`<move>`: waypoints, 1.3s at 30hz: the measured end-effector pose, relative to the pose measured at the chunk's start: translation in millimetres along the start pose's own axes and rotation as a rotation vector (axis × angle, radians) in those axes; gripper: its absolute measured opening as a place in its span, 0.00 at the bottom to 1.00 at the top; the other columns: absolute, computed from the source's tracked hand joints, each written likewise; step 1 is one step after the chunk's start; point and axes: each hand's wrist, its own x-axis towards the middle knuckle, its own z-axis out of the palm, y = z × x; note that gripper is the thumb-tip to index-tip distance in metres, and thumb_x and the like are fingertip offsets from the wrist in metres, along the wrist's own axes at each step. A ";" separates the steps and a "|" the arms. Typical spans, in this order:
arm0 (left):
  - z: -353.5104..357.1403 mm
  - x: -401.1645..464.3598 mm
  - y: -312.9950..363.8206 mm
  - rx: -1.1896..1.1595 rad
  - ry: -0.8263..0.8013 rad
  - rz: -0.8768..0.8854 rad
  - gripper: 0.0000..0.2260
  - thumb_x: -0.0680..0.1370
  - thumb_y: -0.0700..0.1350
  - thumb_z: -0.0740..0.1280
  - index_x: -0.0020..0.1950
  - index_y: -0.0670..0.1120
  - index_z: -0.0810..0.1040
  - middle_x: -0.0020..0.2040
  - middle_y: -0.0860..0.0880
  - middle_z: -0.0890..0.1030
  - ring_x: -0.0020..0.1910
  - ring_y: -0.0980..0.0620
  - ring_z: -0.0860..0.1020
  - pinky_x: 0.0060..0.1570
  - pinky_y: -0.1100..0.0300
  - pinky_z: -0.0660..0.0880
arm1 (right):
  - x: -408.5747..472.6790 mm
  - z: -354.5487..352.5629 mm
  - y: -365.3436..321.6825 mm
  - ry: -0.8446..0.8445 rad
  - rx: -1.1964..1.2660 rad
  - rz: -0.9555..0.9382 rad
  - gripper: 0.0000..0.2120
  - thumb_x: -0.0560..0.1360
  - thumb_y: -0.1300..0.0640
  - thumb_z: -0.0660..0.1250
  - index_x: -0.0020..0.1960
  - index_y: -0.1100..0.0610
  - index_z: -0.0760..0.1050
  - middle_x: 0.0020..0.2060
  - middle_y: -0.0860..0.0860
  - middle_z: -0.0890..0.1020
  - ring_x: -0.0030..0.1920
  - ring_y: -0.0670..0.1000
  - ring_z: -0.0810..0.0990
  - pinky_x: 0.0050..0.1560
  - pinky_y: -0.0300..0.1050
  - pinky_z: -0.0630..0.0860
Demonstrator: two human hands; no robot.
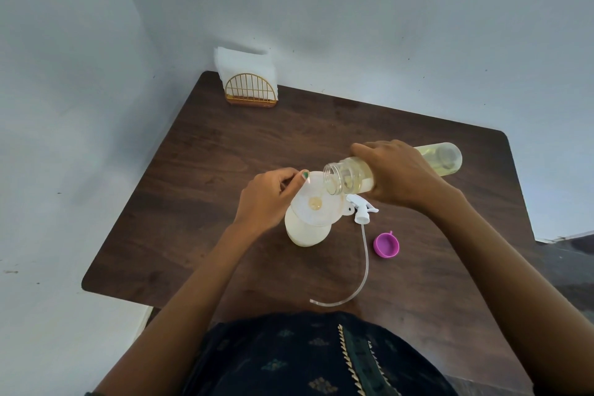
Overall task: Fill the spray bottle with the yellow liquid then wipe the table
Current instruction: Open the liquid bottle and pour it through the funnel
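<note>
A white spray bottle (305,232) stands uncapped at the middle of the dark wooden table (199,170). A clear funnel (316,201) sits in its neck, with a little yellow liquid at its centre. My left hand (268,198) pinches the funnel's far left rim. My right hand (397,172) grips a clear bottle of yellow liquid (440,159), tipped nearly level, its open mouth over the funnel's right edge. The white spray head (361,210) with its long clear tube lies on the table just right of the spray bottle.
A purple cap (386,245) lies open side up, right of the spray head. A gold wire holder of white napkins (247,82) stands at the far left corner by the wall. Walls close in the table's far and left sides.
</note>
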 end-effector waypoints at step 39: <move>-0.4 -1.0 2.6 0.016 -0.010 0.000 0.17 0.80 0.58 0.57 0.47 0.51 0.81 0.33 0.53 0.78 0.33 0.55 0.75 0.32 0.60 0.65 | -0.6 -3.2 -2.8 0.019 0.005 -0.010 0.16 0.65 0.56 0.73 0.48 0.56 0.71 0.39 0.52 0.80 0.40 0.56 0.78 0.38 0.44 0.62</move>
